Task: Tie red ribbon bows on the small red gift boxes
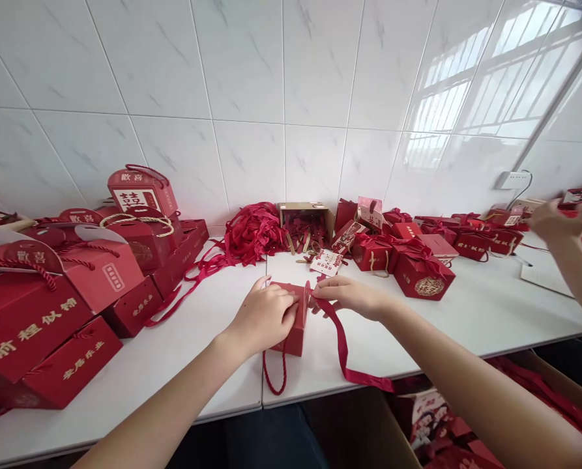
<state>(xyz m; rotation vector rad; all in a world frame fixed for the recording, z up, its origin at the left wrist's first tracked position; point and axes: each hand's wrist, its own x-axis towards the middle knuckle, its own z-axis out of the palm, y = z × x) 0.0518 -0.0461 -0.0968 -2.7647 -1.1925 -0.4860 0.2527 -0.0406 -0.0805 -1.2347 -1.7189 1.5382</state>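
Observation:
A small red gift box [296, 339] sits on the white table in front of me, its twisted cord handle [274, 384] hanging over the near side. My left hand [266, 317] lies on top of the box with bent fingers gripping it. At the box's right side, my right hand [347, 296] pinches a red ribbon [341, 342]. The ribbon's loose end trails down to the table's front edge. Part of the box top is hidden under my left hand. Just behind it lies a white printed card [326, 262].
Red gift boxes [34, 326] are stacked at the left. A heap of red ribbons [254, 231] lies by the wall beside an open cardboard box [307, 212]. Finished-looking red boxes [425, 273] stand at the right. Another person's hand [562, 221] is at far right.

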